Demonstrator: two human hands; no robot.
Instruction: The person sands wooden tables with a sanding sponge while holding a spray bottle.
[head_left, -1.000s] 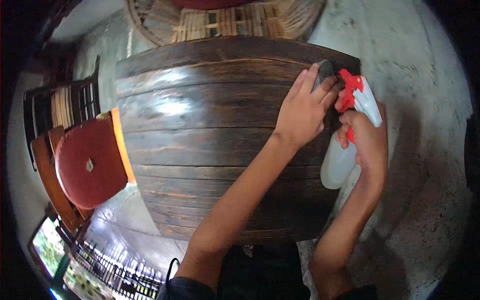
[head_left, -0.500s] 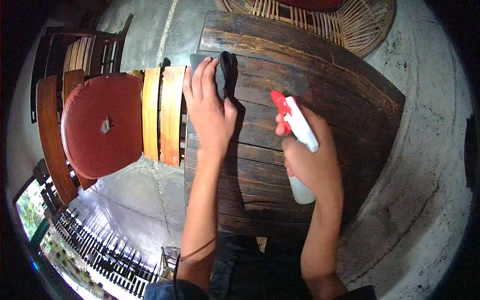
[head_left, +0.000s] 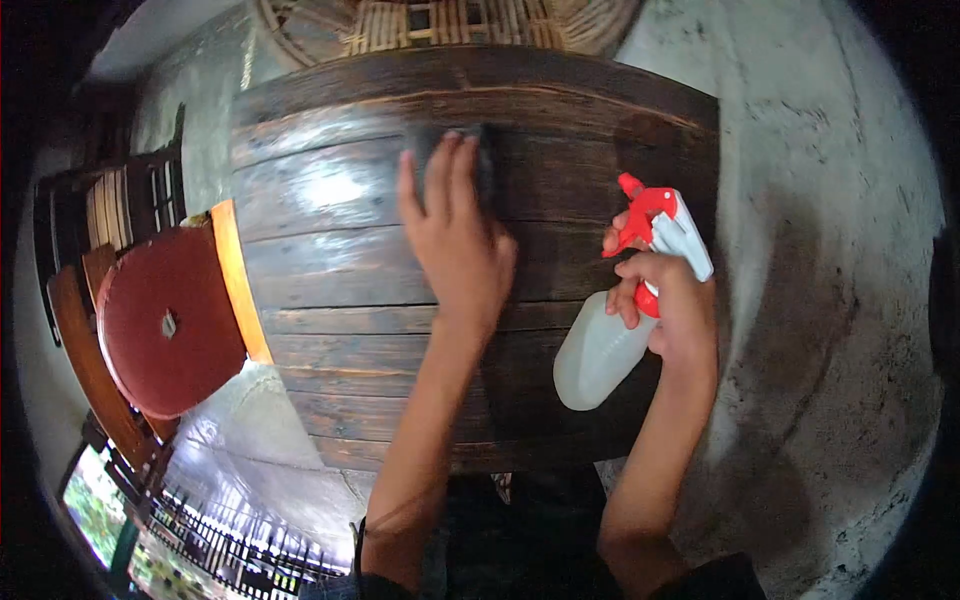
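Observation:
My left hand (head_left: 458,240) lies over a dark grey cloth (head_left: 485,165), pressing it against the dark wooden table (head_left: 360,345) toward the far side. The fingers point away from me, and the hand covers much of the cloth, which is slightly blurred. Over the table's right part, my right hand (head_left: 685,300) grips a spray bottle (head_left: 603,350) by its neck. The bottle has a whitish translucent body and a red and white trigger head. It is tilted, with its red nozzle pointing up and left and fingers at the trigger.
Left of the table stands a wooden chair with a red padded seat (head_left: 175,320), its cover torn. A rattan chair (head_left: 400,25) touches the view's top edge beyond the table. Concrete floor (head_left: 800,300) runs along the right. Bright light reflects off the tabletop's far left.
The view has shifted, showing more tabletop on the left. My left hand has slid the cloth rightward from the table's left end. The spray bottle has moved right and turned, still in my right hand.

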